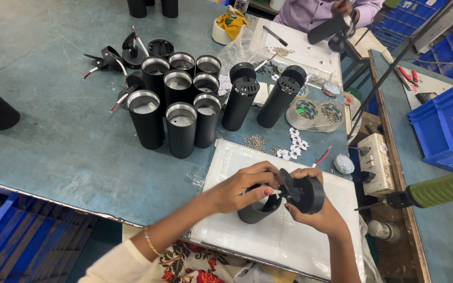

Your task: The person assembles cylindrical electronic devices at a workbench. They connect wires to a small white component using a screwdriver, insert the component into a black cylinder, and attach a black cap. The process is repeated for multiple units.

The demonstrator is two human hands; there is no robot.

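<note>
Left hand (242,189) fingers grip the black cylinder (255,210); right hand (315,215) fingers hold its black cap (304,193) on the white pad (289,241)

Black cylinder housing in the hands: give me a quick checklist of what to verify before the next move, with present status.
1. Left hand grips the black cylinder housing: ok.
2. Right hand holds the black end cap beside the housing's mouth: ok.
3. White wire between cap and housing free of pinching: cannot tell.
4. Housing lies over the white foam pad: ok.
5. Small metal screws lie loose near the pad: ok.
6. Green power screwdriver at the right, untouched: ok.
</note>
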